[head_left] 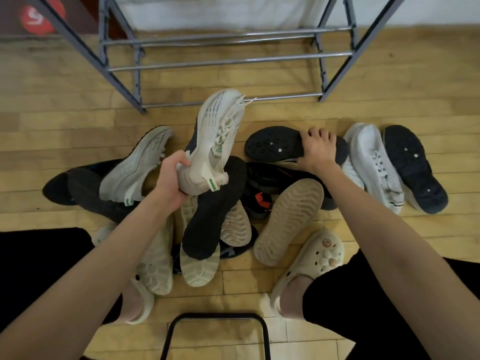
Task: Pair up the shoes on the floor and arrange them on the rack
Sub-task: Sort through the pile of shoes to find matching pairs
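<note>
My left hand (172, 178) grips the heel of a white knit sneaker (219, 131) with a green tab, held above the pile with its toe pointing toward the rack. A matching white sneaker (135, 167) lies on the left of the pile. My right hand (315, 149) is closed over a black-soled shoe (272, 145) lying sole up on the floor. The metal shoe rack (228, 63) stands just beyond, with no shoes on its visible bars. Several more shoes lie jumbled between my arms, some sole up.
At the right lie a white sneaker (374, 162) and a dark sole-up shoe (415, 170). My feet wear cream clogs (311, 266). A black stool frame (215, 333) is at the bottom edge. The wooden floor (52, 113) spreads around the pile.
</note>
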Tool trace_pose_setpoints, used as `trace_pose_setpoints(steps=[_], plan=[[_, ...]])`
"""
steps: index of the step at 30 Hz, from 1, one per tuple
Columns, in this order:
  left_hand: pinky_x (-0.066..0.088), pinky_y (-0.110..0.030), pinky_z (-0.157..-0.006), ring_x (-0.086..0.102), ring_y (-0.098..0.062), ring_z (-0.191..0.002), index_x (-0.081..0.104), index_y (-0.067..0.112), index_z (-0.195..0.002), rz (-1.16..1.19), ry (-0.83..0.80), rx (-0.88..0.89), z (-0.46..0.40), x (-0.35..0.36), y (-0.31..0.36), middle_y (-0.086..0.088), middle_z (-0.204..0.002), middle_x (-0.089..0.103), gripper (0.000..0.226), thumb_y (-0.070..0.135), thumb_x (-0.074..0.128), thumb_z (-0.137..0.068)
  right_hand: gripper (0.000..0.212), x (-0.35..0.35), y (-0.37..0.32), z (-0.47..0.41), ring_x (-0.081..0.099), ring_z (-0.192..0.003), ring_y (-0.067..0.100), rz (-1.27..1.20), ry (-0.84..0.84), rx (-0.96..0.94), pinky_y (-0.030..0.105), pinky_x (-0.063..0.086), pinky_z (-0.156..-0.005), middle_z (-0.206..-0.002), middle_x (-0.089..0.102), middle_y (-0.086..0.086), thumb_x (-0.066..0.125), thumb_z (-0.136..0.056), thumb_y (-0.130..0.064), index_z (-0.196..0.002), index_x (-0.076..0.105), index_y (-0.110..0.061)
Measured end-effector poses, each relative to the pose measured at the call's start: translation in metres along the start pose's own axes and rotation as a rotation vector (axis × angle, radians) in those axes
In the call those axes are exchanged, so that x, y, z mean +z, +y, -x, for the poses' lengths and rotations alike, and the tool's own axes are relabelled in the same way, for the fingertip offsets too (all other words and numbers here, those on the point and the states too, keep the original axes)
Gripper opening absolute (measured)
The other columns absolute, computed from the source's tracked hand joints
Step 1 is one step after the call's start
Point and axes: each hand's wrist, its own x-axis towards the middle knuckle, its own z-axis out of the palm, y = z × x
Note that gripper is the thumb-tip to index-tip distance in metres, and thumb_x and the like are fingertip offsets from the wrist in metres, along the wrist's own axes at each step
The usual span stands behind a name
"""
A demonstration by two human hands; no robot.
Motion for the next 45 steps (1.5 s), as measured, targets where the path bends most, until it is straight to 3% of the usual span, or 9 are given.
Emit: trace_pose_setpoints(steps=[4, 7, 11, 15, 20, 27, 33, 38, 45], plan=[[0.045, -0.033, -0.074, 0.056, -0.025, -0.089, 0.058, 0.014, -0.098, 0.014, -0.002, 0.009, 0.008, -0.001, 0.0, -0.008, -0.096, 0.058, 0.025, 0.013, 0.039, -0.082, 0.065, -0.032, -0.008, 0.021, 0.042, -0.119, 0.042, 0.084, 0.158, -0.006, 0.05, 0.029, -0.104, -0.126, 0.052, 0.019, 0.072, -0.072, -0.035, -0.127, 0.05, -0.009], [0.046, -0.033, -0.073, 0.056, -0.027, -0.09, 0.058, 0.01, -0.111, -0.011, -0.048, -0.014, 0.016, -0.004, 0.001, -0.012, -0.104, 0.057, 0.042, 0.017, 0.043, -0.072, 0.058, -0.055, -0.014, 0.045, 0.044, -0.117, 0.046, -0.104, 0.067, 0.179, 0.05, 0.03, -0.102, -0.121, 0.055, 0.021, 0.064, -0.077, -0.049, -0.121, 0.054, -0.012], [0.046, -0.036, -0.078, 0.058, -0.029, -0.089, 0.062, 0.01, -0.104, 0.045, -0.051, -0.043, 0.033, -0.006, -0.002, -0.014, -0.102, 0.06, 0.039, 0.018, 0.041, -0.072, 0.039, -0.071, -0.013, 0.086, 0.056, -0.106, 0.033, -0.802, -0.099, 0.404, 0.043, 0.044, -0.095, -0.111, 0.064, 0.01, 0.064, -0.077, -0.048, -0.097, 0.06, -0.014], [0.048, -0.037, -0.079, 0.06, -0.031, -0.089, 0.062, 0.01, -0.104, 0.119, -0.067, -0.044, 0.051, -0.011, -0.008, -0.014, -0.097, 0.063, 0.037, 0.016, 0.038, -0.076, 0.039, -0.078, -0.01, 0.128, 0.065, -0.096, 0.029, -1.691, -0.4, 0.544, 0.039, 0.052, -0.085, -0.103, 0.07, 0.011, 0.061, -0.088, -0.037, -0.113, 0.064, -0.006], [0.053, -0.034, -0.073, 0.064, -0.027, -0.086, 0.063, 0.011, -0.105, 0.183, -0.157, -0.018, 0.077, -0.02, -0.009, -0.011, -0.095, 0.066, 0.04, 0.014, 0.036, -0.076, 0.038, -0.077, -0.011, 0.158, 0.064, -0.108, 0.037, -2.091, -0.461, 0.518, 0.05, 0.047, -0.098, -0.113, 0.07, 0.019, 0.052, -0.094, -0.035, -0.113, 0.069, -0.007], [0.049, -0.034, -0.078, 0.063, -0.027, -0.086, 0.064, 0.012, -0.103, 0.225, -0.201, 0.032, 0.11, -0.019, 0.0, -0.011, -0.094, 0.068, 0.037, 0.016, 0.036, -0.08, 0.055, -0.107, -0.029, 0.183, 0.069, -0.096, 0.033, -2.073, -0.451, 0.348, 0.044, 0.053, -0.086, -0.111, 0.071, 0.018, 0.057, -0.085, -0.056, -0.118, 0.067, -0.012], [0.045, -0.034, -0.077, 0.06, -0.026, -0.081, 0.061, 0.007, -0.098, 0.135, -0.181, 0.051, 0.121, -0.016, 0.0, -0.013, -0.091, 0.062, 0.03, 0.013, 0.038, -0.079, 0.046, -0.117, -0.048, 0.197, 0.066, -0.095, 0.033, -1.856, -0.417, 0.354, 0.04, 0.056, -0.078, -0.11, 0.068, 0.016, 0.059, -0.08, -0.012, -0.125, 0.059, -0.004], [0.045, -0.039, -0.088, 0.056, -0.028, -0.096, 0.056, 0.009, -0.106, 0.057, -0.049, 0.001, 0.107, -0.037, 0.0, -0.014, -0.105, 0.055, 0.039, 0.013, 0.049, -0.068, 0.022, -0.119, -0.053, 0.205, 0.067, -0.065, 0.023, -1.763, -0.365, 0.408, 0.025, 0.054, -0.048, -0.079, 0.068, 0.009, 0.044, -0.082, -0.001, -0.093, 0.062, -0.007], [0.049, -0.047, -0.089, 0.061, -0.033, -0.11, 0.064, 0.008, -0.112, -0.025, 0.13, -0.045, 0.052, -0.099, -0.017, -0.014, -0.122, 0.061, 0.085, 0.023, 0.064, -0.028, 0.021, -0.113, -0.07, 0.212, 0.061, -0.08, 0.028, -1.6, -0.346, 0.447, 0.037, 0.051, -0.078, -0.086, 0.064, 0.012, 0.045, -0.077, 0.001, -0.089, 0.06, -0.006]])
